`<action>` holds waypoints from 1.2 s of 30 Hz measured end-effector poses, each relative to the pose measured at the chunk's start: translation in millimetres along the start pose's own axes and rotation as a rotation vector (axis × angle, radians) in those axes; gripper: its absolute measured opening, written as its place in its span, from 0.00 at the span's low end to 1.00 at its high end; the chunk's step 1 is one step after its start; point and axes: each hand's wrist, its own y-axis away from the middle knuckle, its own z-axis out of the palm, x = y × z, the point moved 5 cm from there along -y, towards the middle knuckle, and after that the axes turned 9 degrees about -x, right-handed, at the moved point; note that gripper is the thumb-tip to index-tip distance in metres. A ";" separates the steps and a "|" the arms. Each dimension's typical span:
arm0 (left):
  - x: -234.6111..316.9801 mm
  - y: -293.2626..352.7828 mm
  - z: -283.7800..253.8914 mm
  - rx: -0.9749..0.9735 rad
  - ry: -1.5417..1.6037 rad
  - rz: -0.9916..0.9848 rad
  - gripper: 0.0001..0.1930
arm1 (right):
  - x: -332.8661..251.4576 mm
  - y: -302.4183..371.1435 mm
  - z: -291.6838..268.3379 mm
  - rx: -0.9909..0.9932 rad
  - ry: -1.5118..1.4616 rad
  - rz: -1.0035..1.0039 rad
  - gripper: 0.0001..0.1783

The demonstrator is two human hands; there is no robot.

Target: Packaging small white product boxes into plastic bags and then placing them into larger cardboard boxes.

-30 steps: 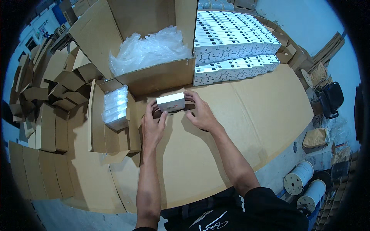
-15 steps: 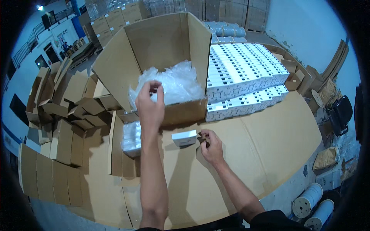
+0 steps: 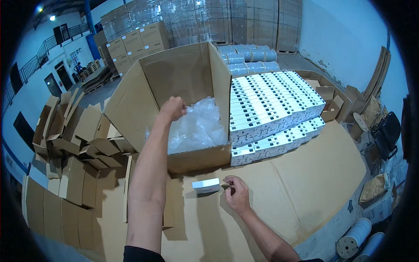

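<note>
My left hand [image 3: 174, 108] is inside a large open carton [image 3: 198, 160], its fingers closed at the edge of a heap of clear plastic bags [image 3: 198, 124]. A bag appears pinched at the fingertips, which are partly hidden. Below the carton, a small white box [image 3: 206, 186] stands on the cardboard-covered table. Just right of that box, my right hand [image 3: 238, 194] rests with curled fingers and a gap between thumb and forefinger. Nothing shows in its grasp, and it looks slightly apart from the box.
Stacked white boxes with dark square marks [image 3: 277, 105] adjoin the carton on the right. Open brown cartons [image 3: 72, 126] crowd the left, and a tall open carton partly shows behind my left forearm. Cable spools [image 3: 354, 238] stand on the floor at the lower right.
My left hand has gone from loosely curled above the bags to closed at them. My right hand stays beside the small white box. The view has tilted upward.
</note>
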 end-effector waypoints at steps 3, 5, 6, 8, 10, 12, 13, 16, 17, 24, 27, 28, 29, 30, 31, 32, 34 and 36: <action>-4.5 3.1 -29.8 0.161 0.048 0.041 0.08 | 1.1 -0.5 -0.9 0.010 0.024 -0.001 0.17; 6.2 13.4 -50.9 0.208 0.074 0.028 0.08 | 3.6 -0.3 -4.7 0.018 0.009 0.018 0.16; 3.6 21.3 -63.3 0.265 0.091 0.000 0.08 | 2.3 0.1 -3.4 0.016 0.001 0.012 0.16; 1.0 33.0 -80.8 0.296 0.125 0.040 0.08 | 1.0 1.5 -3.8 0.033 0.013 -0.011 0.16; 7.3 48.8 -102.4 0.529 0.152 0.132 0.09 | 3.4 1.9 -4.4 0.036 0.008 -0.006 0.16; 14.2 63.9 -110.2 0.560 0.214 0.083 0.09 | 4.9 4.0 -2.4 0.037 0.000 0.008 0.16; 14.5 75.2 -113.9 0.644 0.381 0.058 0.09 | 4.4 3.0 -1.0 0.044 -0.002 -0.004 0.15; 39.2 115.2 -101.9 0.740 0.671 0.053 0.08 | 4.8 3.8 -0.1 0.047 -0.035 0.029 0.14; 55.5 131.0 -91.4 0.780 0.809 0.152 0.08 | 8.6 5.8 -1.9 0.048 -0.067 0.063 0.13; 129.2 259.4 31.3 0.721 1.177 0.155 0.12 | 15.4 17.6 -7.6 0.054 -0.337 0.156 0.07; 134.6 300.1 90.1 0.598 1.297 0.102 0.12 | 12.4 30.2 -3.6 -0.023 -0.379 0.167 0.06; 137.8 309.9 106.6 0.580 1.350 0.077 0.11 | 11.1 34.5 -4.2 -0.048 -0.414 0.151 0.06; 135.2 314.7 123.4 0.543 1.341 0.044 0.11 | 13.0 36.4 -4.8 -0.087 -0.512 0.174 0.06; 129.8 322.7 137.1 0.509 1.324 0.005 0.11 | 5.7 40.2 -7.2 -0.092 -0.510 0.199 0.06; 128.1 326.6 150.1 0.491 1.337 -0.006 0.11 | -2.6 41.2 -9.3 -0.121 -0.644 0.194 0.06; 124.9 331.6 160.3 0.477 1.354 -0.023 0.12 | -11.2 41.4 -6.7 -0.151 -0.785 0.187 0.07; 123.8 338.4 179.2 0.445 1.382 -0.052 0.12 | -13.5 45.6 0.9 -0.151 -0.770 0.178 0.08; 123.7 340.2 193.3 0.390 1.462 -0.063 0.12 | -17.5 43.8 7.9 -0.260 -0.455 0.146 0.09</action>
